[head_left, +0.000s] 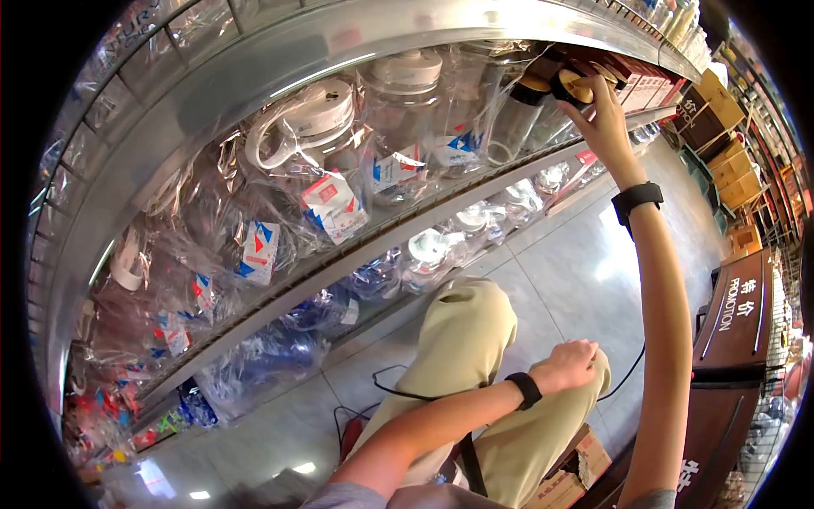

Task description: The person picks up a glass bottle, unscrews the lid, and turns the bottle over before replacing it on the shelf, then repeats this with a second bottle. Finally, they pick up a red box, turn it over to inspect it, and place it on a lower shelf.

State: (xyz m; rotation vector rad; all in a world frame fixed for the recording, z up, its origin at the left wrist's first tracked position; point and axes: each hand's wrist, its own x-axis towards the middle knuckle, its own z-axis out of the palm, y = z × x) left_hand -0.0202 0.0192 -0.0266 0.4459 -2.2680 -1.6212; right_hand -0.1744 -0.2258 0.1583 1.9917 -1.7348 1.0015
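Note:
My right hand (600, 114) reaches up to the shelf, its thumb and fingers closed around the black lid with a gold top (572, 88) of a jar. Most of that jar's body is hidden behind my hand and the shelf's front. Just left of it stands a clear jar (511, 127) with a similar dark lid. My left hand (566, 366) rests on my knee, curled into a fist, with nothing visible in it. Each wrist wears a black band.
Plastic-wrapped clear jugs with white lids (322, 110) fill the shelf to the left. Red boxes (640, 85) stand at its far right end. Wrapped containers (432, 250) line the lower shelf. Brown promotion bins (733, 314) and a cardboard box (577, 471) are to my right.

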